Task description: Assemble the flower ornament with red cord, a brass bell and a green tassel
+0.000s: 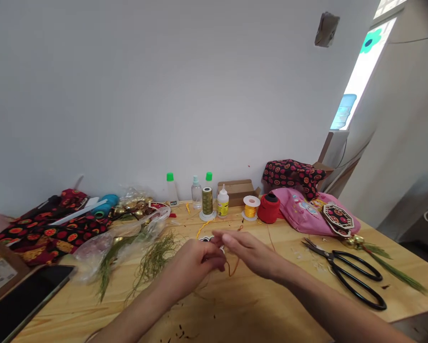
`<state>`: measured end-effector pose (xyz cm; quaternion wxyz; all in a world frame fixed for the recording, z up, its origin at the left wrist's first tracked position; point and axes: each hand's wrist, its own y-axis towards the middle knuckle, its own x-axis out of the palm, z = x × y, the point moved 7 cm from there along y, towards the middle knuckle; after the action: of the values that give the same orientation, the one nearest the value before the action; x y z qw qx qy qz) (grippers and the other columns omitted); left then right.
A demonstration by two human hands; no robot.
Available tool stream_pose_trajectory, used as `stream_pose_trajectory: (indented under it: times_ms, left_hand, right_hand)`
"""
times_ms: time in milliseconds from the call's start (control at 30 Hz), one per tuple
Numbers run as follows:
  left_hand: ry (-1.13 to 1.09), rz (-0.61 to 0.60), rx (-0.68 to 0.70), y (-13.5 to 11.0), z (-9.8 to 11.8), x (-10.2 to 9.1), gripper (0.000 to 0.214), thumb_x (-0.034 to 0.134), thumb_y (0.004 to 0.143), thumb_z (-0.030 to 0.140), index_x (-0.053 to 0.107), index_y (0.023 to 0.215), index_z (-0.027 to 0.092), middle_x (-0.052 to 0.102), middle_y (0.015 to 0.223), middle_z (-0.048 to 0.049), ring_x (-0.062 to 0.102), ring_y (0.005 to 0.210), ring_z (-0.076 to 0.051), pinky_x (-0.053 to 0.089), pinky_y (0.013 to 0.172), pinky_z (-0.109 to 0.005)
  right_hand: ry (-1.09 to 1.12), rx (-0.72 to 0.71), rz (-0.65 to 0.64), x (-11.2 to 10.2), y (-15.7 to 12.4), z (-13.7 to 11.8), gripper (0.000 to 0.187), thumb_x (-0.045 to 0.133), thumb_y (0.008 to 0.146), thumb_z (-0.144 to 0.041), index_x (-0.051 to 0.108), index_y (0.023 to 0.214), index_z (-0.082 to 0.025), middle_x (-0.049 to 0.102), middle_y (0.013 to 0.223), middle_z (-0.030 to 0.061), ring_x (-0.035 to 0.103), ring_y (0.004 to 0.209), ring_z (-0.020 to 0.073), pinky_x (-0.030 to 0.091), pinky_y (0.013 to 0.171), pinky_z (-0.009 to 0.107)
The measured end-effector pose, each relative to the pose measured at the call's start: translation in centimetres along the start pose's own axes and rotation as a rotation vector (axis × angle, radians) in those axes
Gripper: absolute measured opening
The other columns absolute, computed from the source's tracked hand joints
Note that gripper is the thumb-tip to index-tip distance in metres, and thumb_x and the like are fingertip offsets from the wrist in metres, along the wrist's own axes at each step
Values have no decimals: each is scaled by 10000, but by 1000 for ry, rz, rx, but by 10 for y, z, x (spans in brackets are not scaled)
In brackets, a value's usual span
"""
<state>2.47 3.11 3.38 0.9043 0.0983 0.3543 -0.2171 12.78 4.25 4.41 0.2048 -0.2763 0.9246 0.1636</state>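
Note:
My left hand (196,259) and my right hand (251,251) meet over the middle of the table. The left hand's fingers are curled in; what they pinch is hidden. My right hand's fingers point left, pressed together beside the left fingertips, and I cannot make out what is in them. An orange cord (231,272) loops down between the hands. Behind the fingers shows a bit of a small black-and-white edged piece (206,238), mostly covered. A yellow cord (201,230) runs from behind it toward the bottles.
Large black scissors (357,276) lie at right, near a tasselled ornament (338,219) on a pink bag (300,209). Thread spools (207,202), a glue bottle (223,203) and red yarn (269,208) stand behind. Green threads (157,259) and a phone (24,300) lie at left.

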Motion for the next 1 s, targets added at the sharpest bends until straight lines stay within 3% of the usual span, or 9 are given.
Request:
stream_pose_trajectory:
  times_ms: [100,267,400,500,667,767,867,1000]
  left_hand:
    - [41,70,44,12,5,-5,289,402,797,257,625,630,179,646,602,31,543,541,-103,366,536,-185]
    - [62,223,-26,16,-18,-15,96,489,726,172,563,776,206,686,628,43,597,617,-134,383,575,-201]
    - [80,180,-112,16,-47,-5,121,497,750,252,609,731,210,671,599,39,585,536,-123,378,522,-197]
    - [22,130,-171,16,-60,4,203,491,768,341,622,686,211,670,601,40,587,533,-116,386,514,-187]
    - [-27,57,-220,15,-65,14,356,378,830,377,598,618,195,662,558,32,578,523,-107,394,526,-183]
    - [-95,23,-225,14,-66,17,366,346,845,362,601,646,190,663,558,31,583,531,-102,405,540,-178]
    - [-69,29,-181,13,-65,16,307,410,823,340,637,667,205,669,624,39,585,589,-104,396,563,-180]
    - [-8,129,-188,12,-67,7,160,567,726,349,666,672,235,669,631,53,570,582,-118,377,550,-199]
  right_hand:
    - [170,47,-126,28,19,6,562,211,848,-537,590,744,-135,546,617,28,490,553,118,407,526,234]
    - [65,94,-91,30,35,38,532,268,832,-529,466,525,-143,391,507,-22,355,488,85,298,479,214]
    - [-10,222,-118,31,32,71,403,416,800,-406,503,516,-133,269,494,-50,251,471,68,203,429,204]
    - [24,249,-124,28,25,82,328,490,762,-358,591,548,-131,279,488,-50,251,466,64,196,415,196]
    - [57,215,-9,16,20,75,190,557,728,-288,715,712,-183,422,517,-29,356,475,71,261,406,181]
    - [124,189,24,17,21,68,162,575,711,-246,724,715,-184,475,543,-17,375,460,63,294,399,173]
    - [168,236,39,20,21,71,164,572,703,-232,725,698,-174,489,524,-18,365,429,53,295,380,167]
    - [260,302,94,18,20,74,153,605,665,-252,720,668,-151,538,511,-8,380,428,53,290,375,167]
